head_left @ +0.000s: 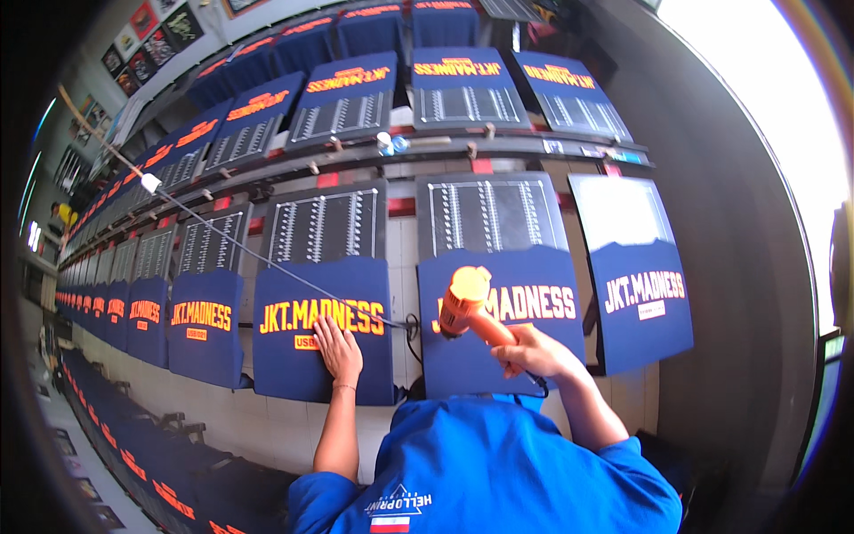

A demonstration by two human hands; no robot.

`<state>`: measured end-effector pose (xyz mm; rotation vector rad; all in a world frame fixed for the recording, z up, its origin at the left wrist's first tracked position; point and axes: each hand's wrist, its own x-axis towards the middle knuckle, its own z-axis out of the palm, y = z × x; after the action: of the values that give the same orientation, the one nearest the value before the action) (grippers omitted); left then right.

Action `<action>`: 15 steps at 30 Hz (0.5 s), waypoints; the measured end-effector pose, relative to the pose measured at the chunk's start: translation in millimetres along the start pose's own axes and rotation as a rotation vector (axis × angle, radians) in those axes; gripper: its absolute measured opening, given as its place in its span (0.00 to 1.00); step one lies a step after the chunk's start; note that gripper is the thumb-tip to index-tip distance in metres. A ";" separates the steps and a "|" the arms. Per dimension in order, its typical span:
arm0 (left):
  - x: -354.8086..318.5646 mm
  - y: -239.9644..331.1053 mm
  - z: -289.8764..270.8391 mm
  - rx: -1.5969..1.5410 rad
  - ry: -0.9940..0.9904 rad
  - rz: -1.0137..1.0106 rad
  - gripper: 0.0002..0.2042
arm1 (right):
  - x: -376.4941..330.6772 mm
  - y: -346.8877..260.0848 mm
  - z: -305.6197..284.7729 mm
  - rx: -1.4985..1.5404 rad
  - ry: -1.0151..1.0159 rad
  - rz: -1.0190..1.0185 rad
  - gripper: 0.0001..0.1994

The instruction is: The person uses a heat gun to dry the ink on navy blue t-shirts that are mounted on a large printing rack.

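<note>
An orange heat gun (485, 313) is in my right hand (536, 352), its handle gripped by my fingers. The gun's body hangs over a navy shirt (458, 369) on a board, covering part of the print. My left hand (338, 350) lies flat with fingers stretched out on the neighbouring navy shirt (289, 369), touching the lower part of its orange-yellow lettering. To the right, another navy shirt (649, 334) carries paler-looking lettering. Each shirt covers the near part of its dark board (325, 218).
A long rail (445, 147) runs behind the boards, holding a small white container (384, 143) and a blue roll (399, 144). Further rows of shirt-covered boards stand beyond and behind me. A thin cord (267, 260) slants across the left side. The dark wall (721, 311) stands right.
</note>
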<state>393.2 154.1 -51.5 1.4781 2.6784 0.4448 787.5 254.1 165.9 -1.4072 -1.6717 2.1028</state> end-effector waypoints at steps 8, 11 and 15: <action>-37.5 122.9 -125.9 -1.037 -0.012 0.070 0.12 | -67.5 27.8 -24.7 0.041 0.233 0.053 0.16; -65.3 196.2 -253.0 -1.009 -0.116 0.448 0.10 | -76.0 33.7 -29.4 0.069 0.221 0.053 0.14; -93.4 259.0 -354.3 -0.900 -0.045 1.182 0.06 | -73.5 31.8 -33.6 0.096 0.149 0.053 0.14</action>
<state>592.2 126.2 349.6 2.3231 0.9195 1.3315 866.4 222.6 184.0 -1.5522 -1.4748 2.0189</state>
